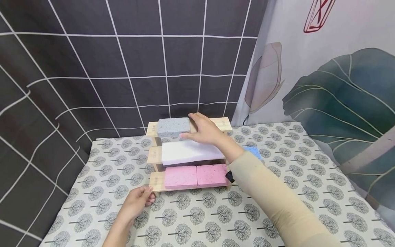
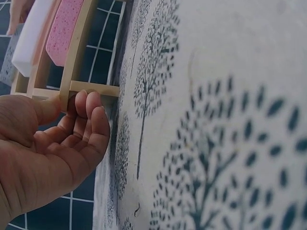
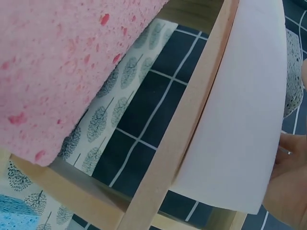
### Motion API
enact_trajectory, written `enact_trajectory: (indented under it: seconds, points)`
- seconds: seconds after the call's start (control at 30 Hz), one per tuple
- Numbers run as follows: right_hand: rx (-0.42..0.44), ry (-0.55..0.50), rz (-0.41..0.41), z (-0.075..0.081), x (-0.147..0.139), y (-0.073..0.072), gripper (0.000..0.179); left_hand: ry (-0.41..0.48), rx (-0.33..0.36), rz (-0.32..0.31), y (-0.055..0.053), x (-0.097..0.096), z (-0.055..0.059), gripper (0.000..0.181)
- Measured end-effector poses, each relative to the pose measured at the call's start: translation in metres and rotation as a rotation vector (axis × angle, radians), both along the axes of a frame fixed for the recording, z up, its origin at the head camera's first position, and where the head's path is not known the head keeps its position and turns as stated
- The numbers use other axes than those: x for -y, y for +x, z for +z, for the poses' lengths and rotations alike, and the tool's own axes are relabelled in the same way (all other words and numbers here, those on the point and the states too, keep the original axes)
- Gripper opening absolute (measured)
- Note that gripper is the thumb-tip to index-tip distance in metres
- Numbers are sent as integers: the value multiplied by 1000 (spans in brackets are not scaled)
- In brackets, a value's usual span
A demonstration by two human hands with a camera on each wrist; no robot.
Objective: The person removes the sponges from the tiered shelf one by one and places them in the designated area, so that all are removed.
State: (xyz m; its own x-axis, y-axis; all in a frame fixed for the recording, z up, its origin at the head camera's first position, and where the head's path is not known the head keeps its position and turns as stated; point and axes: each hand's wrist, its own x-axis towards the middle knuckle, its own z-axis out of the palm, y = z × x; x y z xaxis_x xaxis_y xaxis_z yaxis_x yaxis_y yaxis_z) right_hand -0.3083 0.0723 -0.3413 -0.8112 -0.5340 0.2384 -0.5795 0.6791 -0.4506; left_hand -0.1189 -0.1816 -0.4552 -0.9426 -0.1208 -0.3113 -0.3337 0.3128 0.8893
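A three-tier wooden rack point(image 1: 156, 180) stands on the patterned cloth. My left hand point(image 1: 138, 200) pinches the left end of its lowest shelf between thumb and fingers; the left wrist view shows that hand point(image 2: 62, 143) at the board's corner. On the top shelf point(image 1: 223, 123) sits a grey speckled sponge point(image 1: 173, 127). My right hand point(image 1: 205, 129) grips the sponge's right end, thumb at the front and fingers behind. White sponge-like blocks point(image 1: 188, 152) fill the middle shelf. Two pink sponges point(image 1: 180, 176) lie side by side on the lowest shelf.
A blue sponge point(image 1: 253, 152) lies on the tree-print cloth point(image 1: 197, 216) right of the rack, partly behind my right sleeve point(image 1: 271, 195). Dark gridded fabric point(image 1: 135, 58) hangs behind and to the left. A leaf-print curtain point(image 1: 333, 85) hangs at the right.
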Motion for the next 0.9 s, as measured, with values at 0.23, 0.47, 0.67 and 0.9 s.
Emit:
enact_trajectory:
  seconds: [0.23,0.47,0.67,0.9]
  points:
    - [24,71,-12,2,4,-1,101,1,2,-1,-1,0,-1,28]
    - [24,104,-17,1,8,-4,98,-5,5,-1,-1,0,-3,28]
    - [7,50,-10,3,8,-2,91,-3,13,0,-1,1,-3,28]
    - [-22,-26,-12,5,3,0,85,-3,10,-1,-1,2,-2,27]
